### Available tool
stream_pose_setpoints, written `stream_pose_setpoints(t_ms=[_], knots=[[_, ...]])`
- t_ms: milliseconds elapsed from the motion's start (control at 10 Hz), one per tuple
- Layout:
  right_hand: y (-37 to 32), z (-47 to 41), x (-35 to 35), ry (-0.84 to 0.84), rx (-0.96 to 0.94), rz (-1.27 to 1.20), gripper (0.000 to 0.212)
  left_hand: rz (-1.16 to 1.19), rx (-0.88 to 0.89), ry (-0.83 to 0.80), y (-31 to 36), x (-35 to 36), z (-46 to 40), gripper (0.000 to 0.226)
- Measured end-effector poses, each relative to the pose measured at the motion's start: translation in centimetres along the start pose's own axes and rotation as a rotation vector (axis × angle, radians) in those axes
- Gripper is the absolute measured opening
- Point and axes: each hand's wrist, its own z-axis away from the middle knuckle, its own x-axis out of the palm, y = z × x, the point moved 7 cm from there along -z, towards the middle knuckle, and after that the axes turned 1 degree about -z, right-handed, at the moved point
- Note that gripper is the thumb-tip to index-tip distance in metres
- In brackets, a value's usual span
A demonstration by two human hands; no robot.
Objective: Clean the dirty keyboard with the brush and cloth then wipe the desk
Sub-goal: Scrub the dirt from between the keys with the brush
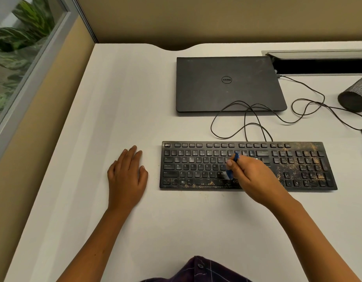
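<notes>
While the left hand (126,178) lies flat on the desk (115,98), fingers straight and holding nothing, the right hand (255,180) is over the middle of the keyboard (196,165), its grip clenched round a small blue brush (231,169). The brush is tilted, bristle end down near the N key and the spacebar, blurred, so the tip is hard to read. On the keys you can make out Q, W, E, R, T, Y on one row, A, S, D, F, G, H, J below, then Z, X, C, V, B, N, and a Windows logo on the bottom row. Brown grit (294,161) lies thick over the right part, round the number pad and arrow keys, and there is more along the spacebar; the left letter rows look far cleaner.

Behind the keyboard sits a closed black laptop (227,84), the Dell logo on its lid upside down from here, the lid smudged and dusty. A thin black cable (245,119) loops across the desk between laptop and keyboard, runs over the laptop's near edge, and trails off right. At the right edge lies a dark mesh cup (355,96), tipped on its side. A cable tray (318,62) stands open at the back right. Left, a window (23,58) with green plants (25,27) behind it. No cloth in sight.
</notes>
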Motion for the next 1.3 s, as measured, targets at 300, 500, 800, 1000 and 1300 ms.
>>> stream_pose_setpoints(t_ms=[300, 500, 800, 1000, 1300], knots=[[0.0, 0.3, 0.1, 0.068, 0.030, -0.087, 0.054, 0.005, 0.001, 0.000, 0.0, 0.0, 0.0, 0.051], [0.2, 1.4, -0.7, 0.239, 0.057, -0.154, 0.054, 0.008, -0.007, 0.007, 0.0, 0.0, 0.1, 0.051], [-0.1, 2.3, -0.6, 0.301, 0.056, -0.062, 0.044, 0.009, 0.000, 0.004, 0.0, 0.0, 0.0, 0.051], [0.0, 1.9, 0.9, 0.156, 0.076, -0.027, 0.054, 0.012, 0.002, 0.008, 0.0, 0.0, 0.1, 0.051], [-0.1, 1.6, 0.9, 0.146, 0.079, -0.058, 0.045, 0.017, 0.006, 0.009, 0.0, -0.1, 0.1, 0.051]])
